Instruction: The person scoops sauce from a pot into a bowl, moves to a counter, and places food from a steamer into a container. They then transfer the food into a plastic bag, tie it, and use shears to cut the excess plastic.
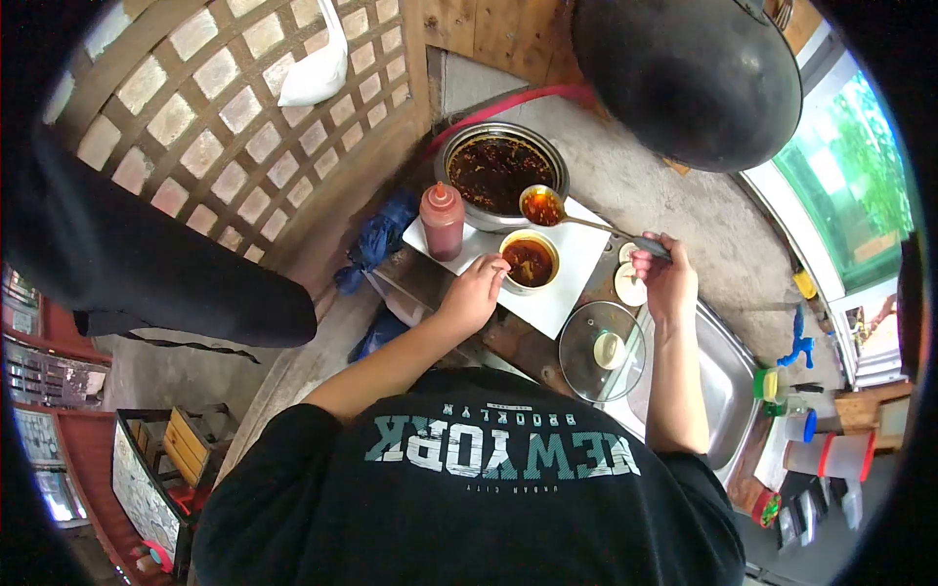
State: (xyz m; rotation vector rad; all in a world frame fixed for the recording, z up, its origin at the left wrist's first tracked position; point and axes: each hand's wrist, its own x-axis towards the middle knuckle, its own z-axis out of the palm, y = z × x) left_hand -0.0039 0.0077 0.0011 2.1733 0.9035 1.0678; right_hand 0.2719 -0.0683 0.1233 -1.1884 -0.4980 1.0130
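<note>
My right hand [669,285] is closed around the dark handle of a ladle [542,206], whose bowl holds reddish-brown sauce with bits in it. The ladle's bowl is over the near right rim of a metal pot [559,161] of dark, oily sauce. At the rim of a small pale bowl [531,286], my left hand [476,297] has its fingers pinched together. Similar sauce partly fills that bowl, which rests on a white board [572,256]. A red squeeze bottle [443,225] stands upright left of the bowl.
A glass lid [576,369] and several pale round lids [631,285] lie by my right forearm. Further right is a steel sink [728,376] with a blue faucet [801,340]. A large black wok [689,83] hangs above. Blue plastic bags [383,232] are at left.
</note>
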